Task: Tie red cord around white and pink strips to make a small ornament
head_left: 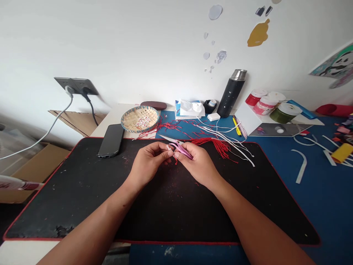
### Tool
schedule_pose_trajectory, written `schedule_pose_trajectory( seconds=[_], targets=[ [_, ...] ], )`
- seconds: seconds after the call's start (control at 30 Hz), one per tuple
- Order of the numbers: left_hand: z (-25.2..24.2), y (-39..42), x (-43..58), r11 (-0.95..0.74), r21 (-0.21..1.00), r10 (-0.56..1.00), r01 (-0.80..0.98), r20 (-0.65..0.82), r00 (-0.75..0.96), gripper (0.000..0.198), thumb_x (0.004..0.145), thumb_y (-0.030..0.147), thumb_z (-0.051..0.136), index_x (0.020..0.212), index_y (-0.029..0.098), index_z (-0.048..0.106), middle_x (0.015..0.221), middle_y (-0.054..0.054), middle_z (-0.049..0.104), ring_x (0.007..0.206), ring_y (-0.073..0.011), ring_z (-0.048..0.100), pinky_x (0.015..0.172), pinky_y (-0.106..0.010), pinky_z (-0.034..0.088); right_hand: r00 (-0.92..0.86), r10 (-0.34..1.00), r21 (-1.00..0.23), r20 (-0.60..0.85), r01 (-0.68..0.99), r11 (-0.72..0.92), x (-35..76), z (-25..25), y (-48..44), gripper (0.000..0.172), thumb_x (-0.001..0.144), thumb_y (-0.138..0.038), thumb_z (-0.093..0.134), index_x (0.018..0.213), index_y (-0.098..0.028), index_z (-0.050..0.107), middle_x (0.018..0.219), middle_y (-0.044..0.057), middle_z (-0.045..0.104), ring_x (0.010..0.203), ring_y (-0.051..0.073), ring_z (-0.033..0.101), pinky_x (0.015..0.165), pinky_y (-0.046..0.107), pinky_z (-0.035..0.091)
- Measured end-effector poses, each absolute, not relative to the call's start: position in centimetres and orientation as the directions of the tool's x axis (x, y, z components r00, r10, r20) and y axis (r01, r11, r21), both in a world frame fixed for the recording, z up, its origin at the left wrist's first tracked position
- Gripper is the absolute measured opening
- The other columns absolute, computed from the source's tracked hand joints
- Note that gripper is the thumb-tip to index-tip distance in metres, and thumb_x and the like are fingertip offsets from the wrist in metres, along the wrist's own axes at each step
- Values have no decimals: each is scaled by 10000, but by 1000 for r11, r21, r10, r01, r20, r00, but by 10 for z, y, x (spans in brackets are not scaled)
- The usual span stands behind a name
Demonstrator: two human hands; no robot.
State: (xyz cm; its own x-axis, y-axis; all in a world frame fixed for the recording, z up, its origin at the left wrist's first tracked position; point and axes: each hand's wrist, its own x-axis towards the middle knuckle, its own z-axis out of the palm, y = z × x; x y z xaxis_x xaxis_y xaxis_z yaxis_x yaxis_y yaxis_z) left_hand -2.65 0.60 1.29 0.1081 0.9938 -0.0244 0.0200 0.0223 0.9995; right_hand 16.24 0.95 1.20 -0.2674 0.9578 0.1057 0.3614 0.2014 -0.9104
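Note:
Over the middle of the black mat (176, 209), my two hands meet at their fingertips. My left hand (147, 160) pinches a small white and red knotted cord piece (169, 148). A pair of purple-handled scissors (183, 150) rests in my right hand (200, 162), its blades pointing up and to the left. The right thumb and fingertips also touch the cord piece, and a red end hangs below them. Just beyond my right hand lies a bundle of red cords (220, 147). White cords (234, 141) spread beside it to the right.
A woven basket (127, 123) with small red and white pieces stands behind the mat, near a phone (111, 141). Along the wall are a tissue pack (179, 112), a black flask (231, 94) and paint jars (285, 113). Paper scraps (300, 167) lie at right.

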Motion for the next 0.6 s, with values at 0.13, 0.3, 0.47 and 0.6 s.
schedule_pose_trajectory(
  seconds=[0.13,0.3,0.47,0.6],
  targets=[
    [13,6,-27,13,997,993,75,-21,113,343,786,488,858,825,164,750,725,-26,710,652,-151,612,633,-271,487,-261,957,-867,124,441,233,163,12,8,147,949,-331,645,902,-195,671,805,-7,688,701,153,575,643,270,397],
    [10,6,-28,-9,991,992,133,-8,124,291,801,450,833,847,171,769,763,-35,740,694,-170,638,672,-277,498,-271,952,-825,142,499,265,164,13,8,131,925,-286,645,825,-203,633,738,-17,665,647,142,548,609,264,364],
    [13,1,-27,-118,948,992,295,98,81,175,850,383,786,894,216,811,862,-34,805,776,-213,706,735,-297,524,-298,942,-794,155,530,298,165,19,6,125,903,-214,651,785,-212,611,704,-27,650,624,136,534,598,264,338],
    [17,-3,-24,-226,877,973,424,225,52,102,844,334,786,894,261,836,910,-23,834,829,-247,741,813,-320,552,-311,935,-775,171,544,322,166,20,6,103,888,-192,669,799,-218,622,704,-24,652,611,137,530,598,268,331]
  ],
)
